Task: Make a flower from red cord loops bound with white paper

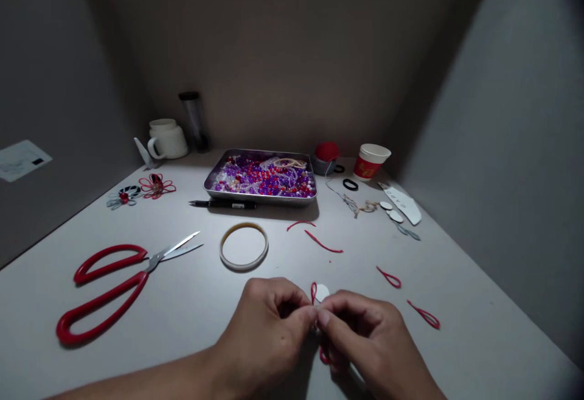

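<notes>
My left hand (278, 321) and my right hand (365, 333) meet at the front middle of the table, thumbs and fingertips pinched together. Between them is a small piece with red cord loops (314, 290); one loop stands up above the fingertips, and more red cord shows below, by the right fingers. A round white disc (322, 293) shows just behind the fingertips. My fingers hide the middle of the piece. To the right lie two separate red cord loops (390, 278), and beyond the hands are two short red cord pieces (323, 242).
Red-handled scissors (152, 263) lie open at left, near a tape roll (244, 266). Behind are a black pen (223, 204), a metal tray (260, 198) of beads, and cord flowers (156, 186). A paper cup (371, 162) and a white card (404, 202) stand right; a mug (168, 138) back left.
</notes>
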